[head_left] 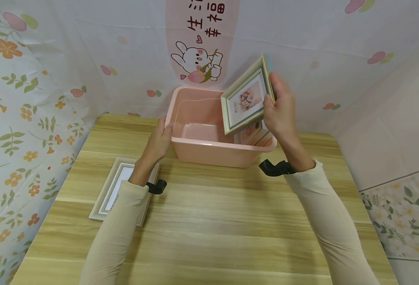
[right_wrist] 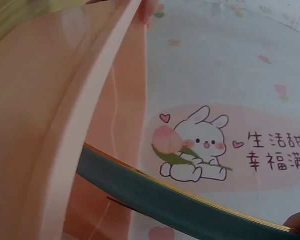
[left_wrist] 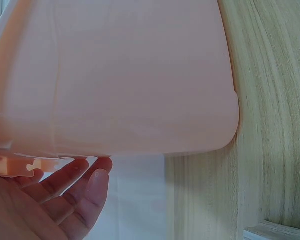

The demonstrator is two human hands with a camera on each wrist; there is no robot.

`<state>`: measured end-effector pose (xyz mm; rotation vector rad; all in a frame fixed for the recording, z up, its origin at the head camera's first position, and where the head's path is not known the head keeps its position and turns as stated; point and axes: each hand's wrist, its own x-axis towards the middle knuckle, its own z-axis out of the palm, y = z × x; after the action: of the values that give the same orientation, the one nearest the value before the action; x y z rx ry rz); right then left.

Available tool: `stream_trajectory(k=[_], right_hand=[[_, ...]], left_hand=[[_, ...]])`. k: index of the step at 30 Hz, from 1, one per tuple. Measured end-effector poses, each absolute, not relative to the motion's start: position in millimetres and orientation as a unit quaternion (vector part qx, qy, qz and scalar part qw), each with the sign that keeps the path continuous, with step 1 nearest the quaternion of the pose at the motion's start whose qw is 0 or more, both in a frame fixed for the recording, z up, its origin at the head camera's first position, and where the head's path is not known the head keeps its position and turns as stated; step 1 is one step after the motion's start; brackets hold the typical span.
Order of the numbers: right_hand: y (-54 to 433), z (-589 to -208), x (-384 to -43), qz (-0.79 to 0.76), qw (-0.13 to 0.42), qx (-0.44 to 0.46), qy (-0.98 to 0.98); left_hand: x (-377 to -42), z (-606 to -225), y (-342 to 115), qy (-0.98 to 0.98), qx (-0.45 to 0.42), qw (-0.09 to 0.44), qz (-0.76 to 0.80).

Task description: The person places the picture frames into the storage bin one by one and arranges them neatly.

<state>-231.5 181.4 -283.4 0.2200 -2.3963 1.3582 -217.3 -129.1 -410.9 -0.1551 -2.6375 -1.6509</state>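
Your sleeves: long, plain cream, close-fitting. Left sleeve (head_left: 113,237) ends at the wrist, cloth creased softly along the forearm. Right sleeve (head_left: 332,225) matches in colour, with finer folds gathered lower down and a slightly wavy cuff edge. Your left hand (head_left: 159,139) and right hand (head_left: 280,109) are bare. At each wrist you wear a matte black fitting: the left fitting (head_left: 157,187) shows a short, blocky end; the right fitting (head_left: 275,168) shows a curved, hooked arm.
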Motion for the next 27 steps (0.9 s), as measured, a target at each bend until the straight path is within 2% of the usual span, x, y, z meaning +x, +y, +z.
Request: stream_trajectory(k=[8, 27], right_hand=[[178.7, -290.5, -232.9, 0.454, 0.208, 0.084, -0.862], [176.7, -314.6, -234.0, 0.394, 0.217, 0.114, -0.886]], left_hand=[[-217.9, -410.5, -129.1, -0.848, -0.052, 0.024, -0.527], [-216.7, -410.6, -130.3, -0.852, -0.054, 0.008, -0.521]])
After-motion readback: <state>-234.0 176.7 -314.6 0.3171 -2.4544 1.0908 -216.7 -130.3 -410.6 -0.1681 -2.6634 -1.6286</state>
